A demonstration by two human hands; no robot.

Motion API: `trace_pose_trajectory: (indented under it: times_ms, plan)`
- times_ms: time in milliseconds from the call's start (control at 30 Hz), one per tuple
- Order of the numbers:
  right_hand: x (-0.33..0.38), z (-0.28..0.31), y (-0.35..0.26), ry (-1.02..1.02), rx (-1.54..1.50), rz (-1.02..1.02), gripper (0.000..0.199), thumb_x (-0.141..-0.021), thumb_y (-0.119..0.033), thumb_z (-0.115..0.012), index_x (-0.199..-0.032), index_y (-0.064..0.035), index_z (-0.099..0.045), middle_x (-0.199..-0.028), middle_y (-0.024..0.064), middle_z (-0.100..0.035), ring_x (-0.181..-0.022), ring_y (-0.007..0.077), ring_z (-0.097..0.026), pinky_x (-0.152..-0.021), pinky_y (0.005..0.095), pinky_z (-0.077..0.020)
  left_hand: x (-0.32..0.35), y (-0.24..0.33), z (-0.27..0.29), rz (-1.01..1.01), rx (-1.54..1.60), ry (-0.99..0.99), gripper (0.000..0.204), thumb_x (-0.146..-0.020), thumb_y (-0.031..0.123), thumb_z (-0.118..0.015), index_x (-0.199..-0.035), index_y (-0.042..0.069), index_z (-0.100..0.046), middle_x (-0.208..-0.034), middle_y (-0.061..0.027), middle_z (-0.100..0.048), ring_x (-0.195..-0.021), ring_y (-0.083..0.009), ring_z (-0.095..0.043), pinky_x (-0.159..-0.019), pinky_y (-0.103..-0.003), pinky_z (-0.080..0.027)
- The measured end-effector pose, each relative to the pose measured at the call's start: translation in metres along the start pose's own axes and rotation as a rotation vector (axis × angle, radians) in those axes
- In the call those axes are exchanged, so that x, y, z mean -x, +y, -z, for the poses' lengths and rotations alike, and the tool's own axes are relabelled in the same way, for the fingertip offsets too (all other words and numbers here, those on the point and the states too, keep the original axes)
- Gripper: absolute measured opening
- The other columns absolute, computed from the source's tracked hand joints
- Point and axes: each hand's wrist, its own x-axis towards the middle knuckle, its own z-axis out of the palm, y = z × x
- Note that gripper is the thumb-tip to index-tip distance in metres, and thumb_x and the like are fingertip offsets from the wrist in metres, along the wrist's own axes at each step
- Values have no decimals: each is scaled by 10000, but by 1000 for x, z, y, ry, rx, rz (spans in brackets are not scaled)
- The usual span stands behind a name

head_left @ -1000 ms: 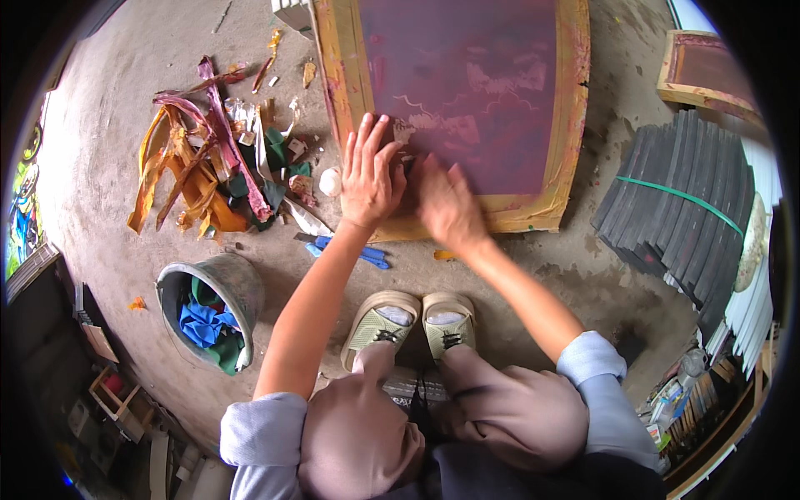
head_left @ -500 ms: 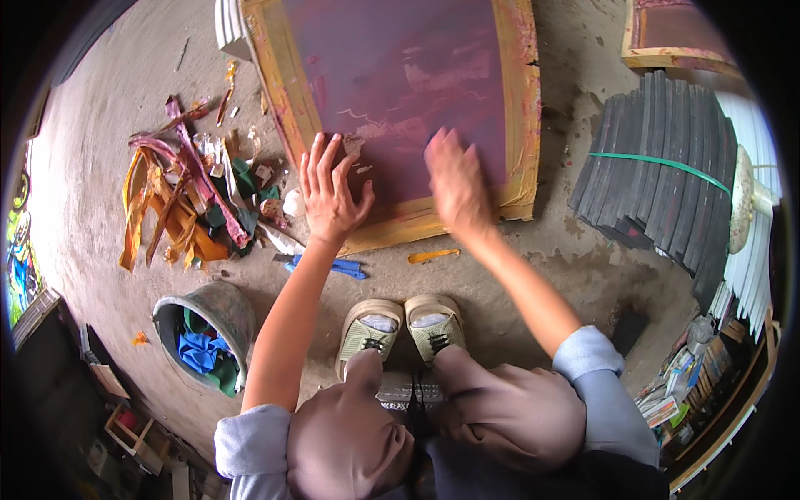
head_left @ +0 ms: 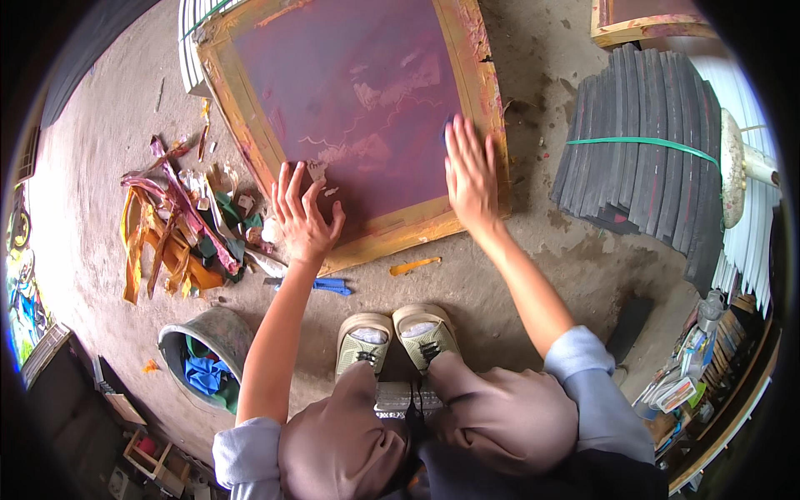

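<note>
A wooden printing screen (head_left: 367,158) with purple mesh and yellow-taped edges lies on the floor in front of me, slightly turned. My left hand (head_left: 307,218) rests on its near left corner, fingers spread and nothing in them. My right hand (head_left: 472,179) lies on the mesh beside the right border, fingers stretched forward. A small dark blue piece (head_left: 447,129) peeks out at its fingertips, pressed on the mesh; most of it is hidden beneath the fingers. Pale, peeled-looking patches and lines mark the mesh between the hands. A blue utility knife (head_left: 332,286) lies near the screen's near left corner.
Left of the screen sits a heap of coloured peeled strips (head_left: 179,221). A tipped bucket (head_left: 233,329) holds blue and green scraps. A yellow strip (head_left: 415,266) lies before my shoes. At right stands a dark stack of slats (head_left: 642,150) tied with green band; another frame (head_left: 650,32) is behind.
My right hand has slid rightward across the mesh to the right border, the dark blue piece with it. My left hand stays at the near left corner. The screen looks slightly turned; the view has shifted.
</note>
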Motion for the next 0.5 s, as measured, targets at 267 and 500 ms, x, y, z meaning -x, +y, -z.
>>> trace_pose_trajectory:
  times_ms: [267, 500]
  plan:
    - [36, 15, 24, -149, 47, 123, 579, -940, -89, -506, -1488, -153, -330, -1559, 10, -287, -1446, 149, -247, -1208, 443, -126, -2, 2, 0, -2, -9, -9, 492, -769, 151, -647, -1218, 123, -449, -1433, -164, -379, -1390, -396, -290, -1136, -570, -226]
    - [-119, 8, 30, 113, 151, 101, 499, -993, -197, -433, -1477, -111, -351, -1540, 50, -337, -1429, 181, -297, -1192, 431, -189, 0, 4, -2, -10, -12, -4, 495, -759, 145, -660, -1208, 127, -453, -1437, -163, -372, -1393, -397, -284, -1139, -569, -220]
